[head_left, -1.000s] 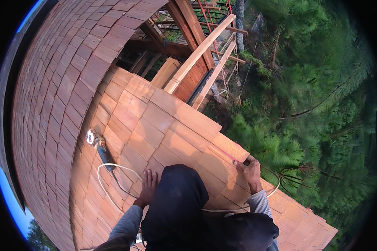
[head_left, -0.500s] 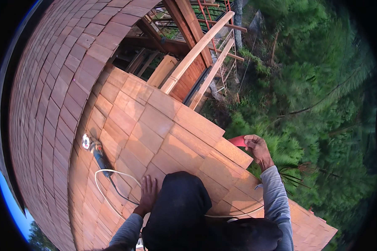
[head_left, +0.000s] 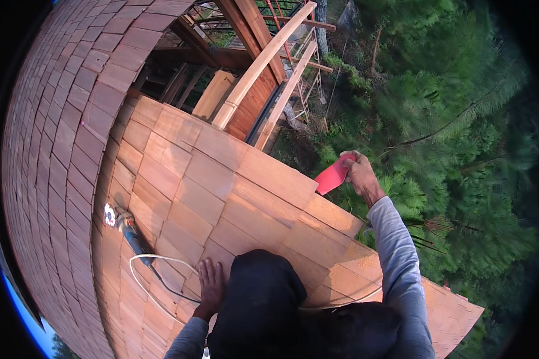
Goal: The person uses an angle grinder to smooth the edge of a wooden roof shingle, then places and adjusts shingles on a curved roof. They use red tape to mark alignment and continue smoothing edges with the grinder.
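A smooth finish is shown by the red strip (head_left: 331, 175), though whether it is made of plastic or cloth cannot be told; the roof shingles (head_left: 208, 180) are made of matt wood, rough with grain. The angle grinder (head_left: 135, 240) is cased in what looks like plastic. Matt cloth is seen in the grey sleeve (head_left: 396, 242) and black trousers (head_left: 254, 299), and the long beam (head_left: 263, 63) is made of smooth wood.
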### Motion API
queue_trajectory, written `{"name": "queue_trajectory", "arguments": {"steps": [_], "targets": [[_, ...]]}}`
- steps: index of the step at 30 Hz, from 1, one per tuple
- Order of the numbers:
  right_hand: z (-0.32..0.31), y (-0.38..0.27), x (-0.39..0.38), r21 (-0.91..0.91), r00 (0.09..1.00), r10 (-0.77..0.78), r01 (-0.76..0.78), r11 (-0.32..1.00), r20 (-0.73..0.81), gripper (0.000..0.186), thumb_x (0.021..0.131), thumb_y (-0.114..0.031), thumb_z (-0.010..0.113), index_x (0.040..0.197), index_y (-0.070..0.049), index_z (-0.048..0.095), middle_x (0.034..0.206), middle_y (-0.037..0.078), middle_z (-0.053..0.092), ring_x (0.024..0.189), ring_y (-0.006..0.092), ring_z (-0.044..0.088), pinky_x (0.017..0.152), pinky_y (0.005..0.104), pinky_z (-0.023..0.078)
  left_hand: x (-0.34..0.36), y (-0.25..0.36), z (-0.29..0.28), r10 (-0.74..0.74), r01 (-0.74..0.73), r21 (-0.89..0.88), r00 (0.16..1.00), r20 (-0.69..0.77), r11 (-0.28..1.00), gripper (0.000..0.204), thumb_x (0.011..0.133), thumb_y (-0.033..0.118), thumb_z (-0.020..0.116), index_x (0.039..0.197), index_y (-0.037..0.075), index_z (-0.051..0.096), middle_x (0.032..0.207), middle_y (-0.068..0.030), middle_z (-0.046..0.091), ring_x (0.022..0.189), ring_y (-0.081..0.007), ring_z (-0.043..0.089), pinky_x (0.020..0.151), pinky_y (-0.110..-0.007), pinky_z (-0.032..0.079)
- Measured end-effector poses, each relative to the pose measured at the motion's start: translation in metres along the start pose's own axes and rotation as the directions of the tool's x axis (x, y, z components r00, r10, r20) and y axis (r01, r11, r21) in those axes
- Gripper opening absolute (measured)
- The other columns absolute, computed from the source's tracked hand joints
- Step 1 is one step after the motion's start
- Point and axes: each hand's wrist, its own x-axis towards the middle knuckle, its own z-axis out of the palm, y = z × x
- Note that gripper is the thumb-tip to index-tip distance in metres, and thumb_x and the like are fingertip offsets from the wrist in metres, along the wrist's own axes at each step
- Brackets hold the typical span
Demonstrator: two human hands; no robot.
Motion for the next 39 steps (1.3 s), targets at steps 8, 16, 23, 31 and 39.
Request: {"name": "queue_trajectory", "arguments": {"steps": [8,16,23,31,39], "targets": [[-0.221,-0.075,-0.019,0.091,0.699,-0.131,0.271,0.958,-0.703,0.083,0.097,-0.052,0.068,0.153,0.001,0.037,0.136,0.025,0.058,0.12,0.0337,0.063,0.09,0.0427,0.059,0.0,0.003,-0.003,-0.004,0.004,-0.028,1.0,-0.012,1.0,0.084,0.094,0.034,0.059,0.158,-0.005,0.022,0.163,-0.041,0.007,0.152,-0.0605,0.002,0.121,-0.067,0.009],[0.006,-0.003,-0.111,-0.709,0.938,-0.338,0.287,0.645,0.073,0.066,0.099,-0.041,0.065,0.144,0.005,0.05,0.137,0.029,0.058,0.126,0.0434,0.058,0.106,0.0501,0.047,0.01,-0.004,-0.041,-0.146,0.077,-0.22,0.937,-0.317,0.972,0.086,0.086,0.043,0.072,0.153,0.002,0.038,0.163,-0.03,0.025,0.152,-0.0497,0.021,0.121,-0.065,0.01],[-0.021,0.031,-0.151,-0.824,0.928,-0.356,0.285,0.49,0.109,0.071,0.103,-0.052,0.052,0.147,0.003,0.045,0.143,0.027,0.052,0.131,0.0445,0.05,0.112,0.052,0.038,0.018,-0.045,-0.071,-0.169,0.202,0.053,0.915,-0.365,0.978,0.033,0.082,0.036,0.079,0.088,0.006,0.065,0.105,-0.0153,0.064,0.117,-0.0367,0.057,0.113,-0.059,0.032],[-0.07,0.112,-0.278,-0.917,0.879,-0.435,0.322,0.236,0.196,0.073,0.1,-0.063,0.044,0.143,-0.003,0.05,0.147,0.024,0.048,0.137,0.0461,0.043,0.115,0.0602,0.028,-0.147,-0.024,-0.016,-0.639,0.648,-0.158,0.762,0.106,0.745,0.051,0.094,0.051,0.062,0.065,0.009,0.069,0.061,-0.0173,0.066,0.065,-0.0419,0.068,0.063,-0.051,0.053],[-0.06,0.163,-0.314,-0.945,0.881,-0.389,0.32,0.066,0.271,0.099,0.085,-0.072,0.058,0.154,-0.004,0.039,0.16,0.033,0.03,0.151,0.0502,0.024,0.121,0.0662,0.013,-0.097,-0.045,0.07,-0.949,0.61,-0.732,0.128,-0.287,0.304,0.076,0.098,0.044,0.064,0.151,-0.002,0.037,0.135,-0.0309,0.043,0.127,-0.0471,0.045,0.111,-0.053,0.035]]}}
